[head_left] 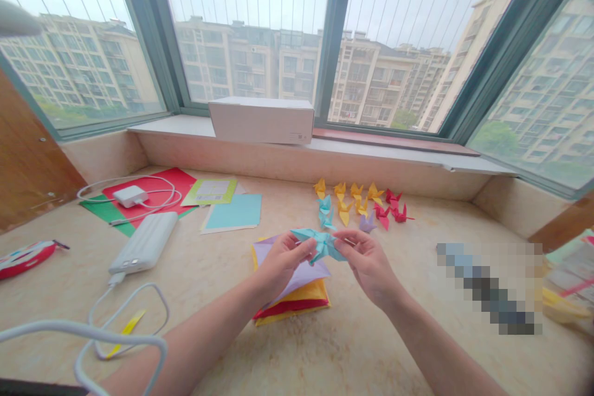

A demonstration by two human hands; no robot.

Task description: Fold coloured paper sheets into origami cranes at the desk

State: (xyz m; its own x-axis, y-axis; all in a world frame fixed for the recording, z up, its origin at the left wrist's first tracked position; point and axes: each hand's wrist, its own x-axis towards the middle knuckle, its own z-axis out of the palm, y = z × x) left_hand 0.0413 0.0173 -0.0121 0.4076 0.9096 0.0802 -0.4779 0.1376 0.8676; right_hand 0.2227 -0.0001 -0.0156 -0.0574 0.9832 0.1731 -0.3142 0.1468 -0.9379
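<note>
A light blue folded paper crane (319, 242) is held between both hands above a stack of coloured paper sheets (297, 297). My left hand (281, 263) pinches the crane's left side. My right hand (366, 260) pinches its right side with fingers closed. Behind them stands a group of finished paper cranes (359, 203) in yellow, blue, purple and red on the beige table (371, 334).
A white power bank (143, 250) with white cables (106, 334), a charger (130, 196) on red and green sheets (153, 195), a blue sheet (236, 211), a white box (262, 120) on the window sill, a pencil case (23, 258) at left.
</note>
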